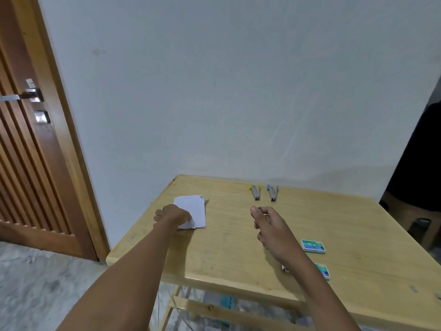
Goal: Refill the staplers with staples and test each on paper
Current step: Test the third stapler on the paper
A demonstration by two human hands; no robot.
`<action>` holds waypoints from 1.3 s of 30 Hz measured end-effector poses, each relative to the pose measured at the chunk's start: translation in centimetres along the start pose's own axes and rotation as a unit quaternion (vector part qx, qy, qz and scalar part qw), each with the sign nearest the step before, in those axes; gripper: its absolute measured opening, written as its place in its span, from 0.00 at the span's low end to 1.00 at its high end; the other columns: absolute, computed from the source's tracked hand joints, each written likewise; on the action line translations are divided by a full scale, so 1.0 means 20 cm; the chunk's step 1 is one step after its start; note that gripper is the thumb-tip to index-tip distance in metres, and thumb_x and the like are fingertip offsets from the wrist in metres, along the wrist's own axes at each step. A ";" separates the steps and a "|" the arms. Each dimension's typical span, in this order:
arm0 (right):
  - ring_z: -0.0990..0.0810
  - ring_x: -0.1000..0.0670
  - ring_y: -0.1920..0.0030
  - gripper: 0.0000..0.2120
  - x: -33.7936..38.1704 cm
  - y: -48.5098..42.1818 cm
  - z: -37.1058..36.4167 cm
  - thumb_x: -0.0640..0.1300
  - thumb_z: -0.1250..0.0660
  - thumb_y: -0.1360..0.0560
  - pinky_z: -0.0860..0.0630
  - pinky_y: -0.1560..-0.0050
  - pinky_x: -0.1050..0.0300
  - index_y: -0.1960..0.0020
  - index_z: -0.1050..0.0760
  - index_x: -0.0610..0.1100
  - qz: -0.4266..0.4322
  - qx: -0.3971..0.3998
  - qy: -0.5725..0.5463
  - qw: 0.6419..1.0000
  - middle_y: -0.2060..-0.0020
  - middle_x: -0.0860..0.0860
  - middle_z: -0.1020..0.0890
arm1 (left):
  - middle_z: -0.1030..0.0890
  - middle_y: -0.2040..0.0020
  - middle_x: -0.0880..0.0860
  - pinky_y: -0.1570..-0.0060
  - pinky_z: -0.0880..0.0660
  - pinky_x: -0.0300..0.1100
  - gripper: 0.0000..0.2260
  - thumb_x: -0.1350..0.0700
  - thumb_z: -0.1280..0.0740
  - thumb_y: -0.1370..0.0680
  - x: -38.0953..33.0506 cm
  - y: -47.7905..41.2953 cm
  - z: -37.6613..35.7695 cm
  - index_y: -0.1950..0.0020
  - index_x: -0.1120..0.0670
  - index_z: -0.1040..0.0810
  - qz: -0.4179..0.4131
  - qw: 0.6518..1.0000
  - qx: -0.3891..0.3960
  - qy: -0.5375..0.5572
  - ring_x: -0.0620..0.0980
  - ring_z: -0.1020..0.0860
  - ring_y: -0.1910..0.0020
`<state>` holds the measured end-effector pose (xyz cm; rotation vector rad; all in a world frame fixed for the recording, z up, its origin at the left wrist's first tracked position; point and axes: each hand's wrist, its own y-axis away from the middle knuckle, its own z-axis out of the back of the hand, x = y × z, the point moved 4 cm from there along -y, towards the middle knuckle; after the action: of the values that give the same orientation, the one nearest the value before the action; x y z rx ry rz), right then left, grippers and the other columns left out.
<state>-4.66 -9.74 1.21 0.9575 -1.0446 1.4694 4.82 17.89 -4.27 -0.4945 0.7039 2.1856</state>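
Stapler in hand: your right hand (pixel 267 226) is curled around a small stapler (pixel 260 209), fingers pressed together on it, only its dark tip showing past the thumb, held above the middle of the desk (pixel 238 259). Paper (pixel 192 211): a loose stack near the desk's left edge, your left hand (pixel 173 216) resting on its near corner; whether those fingers pinch or only press it cannot be told. Judged step: a test on paper. Lift one corner clear of the desk, slide it fully between the stapler's jaws, then squeeze once, firmly and squarely, keeping the stack from shifting. Two more staplers, yellow (pixel 254 192) and blue (pixel 272 193), lie side by side near the far edge. Two green boxes (pixel 313 246) of staples sit to your right, well apart from the paper.
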 end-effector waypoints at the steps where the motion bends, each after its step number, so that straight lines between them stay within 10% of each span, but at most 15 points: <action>1: 0.33 0.51 0.66 0.21 0.01 -0.01 0.00 0.65 0.40 0.23 0.34 0.61 0.54 0.49 0.26 0.47 0.003 -0.003 -0.001 1.000 0.62 0.50 0.28 | 0.33 0.36 0.56 0.43 0.31 0.43 0.31 0.49 0.25 0.31 -0.01 -0.01 0.01 0.33 0.57 0.33 -0.005 1.000 0.009 -0.006 0.55 0.34 0.35; 6: 0.34 0.50 0.66 0.20 0.04 -0.03 0.02 0.63 0.39 0.23 0.35 0.61 0.55 0.49 0.26 0.46 0.013 -0.008 -0.022 1.000 0.63 0.50 0.29 | 0.33 0.46 0.55 0.34 0.30 0.48 0.32 0.46 0.27 0.28 -0.02 -0.07 0.03 0.30 0.58 0.32 -0.013 0.999 0.035 -0.018 0.57 0.34 0.33; 16: 0.35 0.52 0.67 0.19 -0.01 -0.05 0.04 0.62 0.39 0.23 0.35 0.64 0.57 0.48 0.26 0.45 0.007 -0.008 -0.023 1.000 0.63 0.50 0.29 | 0.43 0.27 0.58 0.35 0.39 0.47 0.35 0.47 0.29 0.32 -0.04 -0.05 -0.04 0.29 0.58 0.37 -0.035 0.997 0.043 -0.060 0.57 0.43 0.28; 25: 0.34 0.53 0.67 0.16 -0.02 -0.03 0.04 0.63 0.40 0.23 0.35 0.63 0.56 0.49 0.25 0.50 0.014 0.005 -0.009 1.000 0.63 0.51 0.29 | 0.35 0.33 0.57 0.35 0.38 0.52 0.39 0.30 0.38 0.28 -0.01 -0.01 -0.12 0.31 0.61 0.34 -0.050 0.993 -0.103 -0.003 0.57 0.36 0.32; 32: 0.34 0.53 0.69 0.14 -0.01 -0.04 0.10 0.60 0.39 0.22 0.35 0.64 0.57 0.51 0.25 0.50 0.027 -0.008 -0.022 0.999 0.64 0.52 0.29 | 0.34 0.36 0.57 0.38 0.34 0.49 0.36 0.40 0.23 0.35 -0.05 -0.08 -0.05 0.36 0.57 0.32 0.016 0.999 -0.035 0.018 0.57 0.34 0.36; 39: 0.35 0.53 0.70 0.21 -0.01 -0.03 0.15 0.66 0.39 0.29 0.35 0.66 0.57 0.52 0.24 0.50 0.024 -0.018 -0.037 0.999 0.65 0.51 0.29 | 0.24 0.46 0.56 0.46 0.28 0.47 0.14 0.53 0.32 0.28 -0.05 -0.13 -0.02 0.46 0.59 0.27 -0.053 0.985 0.007 0.165 0.57 0.26 0.46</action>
<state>-3.92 -12.65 2.09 0.9736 -1.1513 1.4576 7.44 18.42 -4.88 -0.8807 0.8455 2.0183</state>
